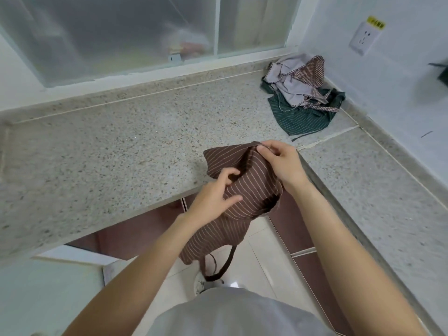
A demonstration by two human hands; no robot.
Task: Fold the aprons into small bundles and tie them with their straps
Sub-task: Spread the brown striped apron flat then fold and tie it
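Note:
A brown apron (252, 180) with thin pale stripes hangs over the front edge of the speckled stone counter (121, 151). My right hand (281, 161) pinches its upper edge above the counter. My left hand (213, 197) grips a fold of the cloth lower down, at the counter's edge. The apron's lower part and a dark brown strap loop (218, 267) dangle toward the floor. In the far right corner lies a heap of other aprons: a grey one (291, 83) with red-checked trim on top of a dark green striped one (300, 115).
The counter runs in an L, with a second stretch (378, 195) along the right wall. A frosted sliding window (135, 32) stands behind it, and a wall socket (363, 38) sits high on the right. Tiled floor (261, 263) and reddish cabinet fronts show below.

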